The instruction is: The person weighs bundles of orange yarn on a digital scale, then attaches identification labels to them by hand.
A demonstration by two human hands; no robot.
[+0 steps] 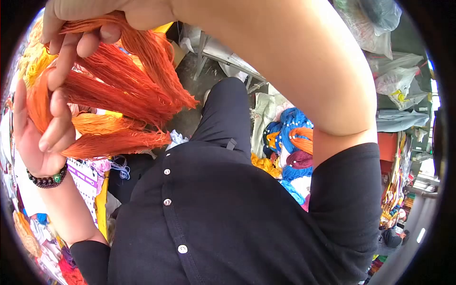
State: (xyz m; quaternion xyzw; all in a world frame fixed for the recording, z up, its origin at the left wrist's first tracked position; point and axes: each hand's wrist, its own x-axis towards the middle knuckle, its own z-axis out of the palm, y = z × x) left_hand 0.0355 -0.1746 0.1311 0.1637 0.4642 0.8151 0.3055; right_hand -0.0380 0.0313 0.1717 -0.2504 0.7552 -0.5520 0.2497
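Note:
Orange-red yarn skeins [128,97] hang in several bunches of loose thread, stretched between my hands and falling towards my waist. My left hand [50,128], with a beaded bracelet [50,178] at the wrist, has its fingers curled around the lower bunches. At the upper left, my right hand [92,16] is closed on the upper bunches, its arm reaching across from the right. Part of the right hand is cut off by the top edge.
Below lies a white printed sheet [83,175] beside a yellow edge [101,209]. Blue, orange and maroon yarn skeins [294,126] are piled right of my leg. Clear plastic bags [399,80] are at the upper right, and a metal-legged stand [228,61] is ahead. Another person [392,240] is far right.

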